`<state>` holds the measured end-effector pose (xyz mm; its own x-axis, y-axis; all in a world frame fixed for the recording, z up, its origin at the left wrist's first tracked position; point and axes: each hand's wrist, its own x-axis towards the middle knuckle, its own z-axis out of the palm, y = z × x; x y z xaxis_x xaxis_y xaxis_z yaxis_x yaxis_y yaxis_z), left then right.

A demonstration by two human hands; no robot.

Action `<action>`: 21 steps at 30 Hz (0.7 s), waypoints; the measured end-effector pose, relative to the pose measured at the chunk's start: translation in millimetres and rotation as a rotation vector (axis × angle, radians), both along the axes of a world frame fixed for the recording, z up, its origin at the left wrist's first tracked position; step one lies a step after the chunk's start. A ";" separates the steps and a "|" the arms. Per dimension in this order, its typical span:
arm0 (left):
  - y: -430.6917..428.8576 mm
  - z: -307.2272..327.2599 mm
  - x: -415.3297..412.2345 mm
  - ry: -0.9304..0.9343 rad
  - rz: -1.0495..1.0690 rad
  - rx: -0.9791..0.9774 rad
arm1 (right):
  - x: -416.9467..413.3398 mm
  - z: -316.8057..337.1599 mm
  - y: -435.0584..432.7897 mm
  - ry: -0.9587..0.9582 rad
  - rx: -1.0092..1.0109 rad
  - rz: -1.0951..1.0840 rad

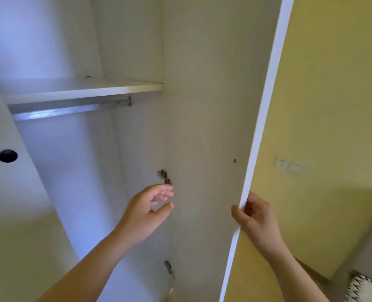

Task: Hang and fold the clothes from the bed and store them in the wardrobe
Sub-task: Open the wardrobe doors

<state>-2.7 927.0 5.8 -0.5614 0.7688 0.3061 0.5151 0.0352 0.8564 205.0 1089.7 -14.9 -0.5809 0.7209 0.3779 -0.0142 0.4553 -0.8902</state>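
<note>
Head: wht wardrobe (pixel 202 105), yellow wall (pixel 333 83) R

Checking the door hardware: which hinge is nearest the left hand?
The upper hinge, just above the fingertips of the left hand; the lower hinge sits well below it.

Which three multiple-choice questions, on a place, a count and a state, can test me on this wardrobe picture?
1. Where is the metal rail relative to the shelf? A above it; B just under it; C on the floor.
2. How many hinges show? A one; B four; C two.
3. The right hand: A grips the door edge; B hangs free; C holds a hanger.
Answers: B, rail sits beneath the board; C, one near the left hand, a lower hinge below; A, fingers curl round the edge.
</note>
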 end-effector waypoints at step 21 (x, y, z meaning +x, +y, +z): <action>59.9 1.4 59.5 0.082 0.075 0.015 | 17.3 -2.1 46.5 0.163 0.114 -0.467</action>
<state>56.8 986.9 7.2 -0.5895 0.7208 0.3647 0.5799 0.0633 0.8122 222.4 1136.1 -17.0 -0.1332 0.8386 0.5282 0.0800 0.5403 -0.8377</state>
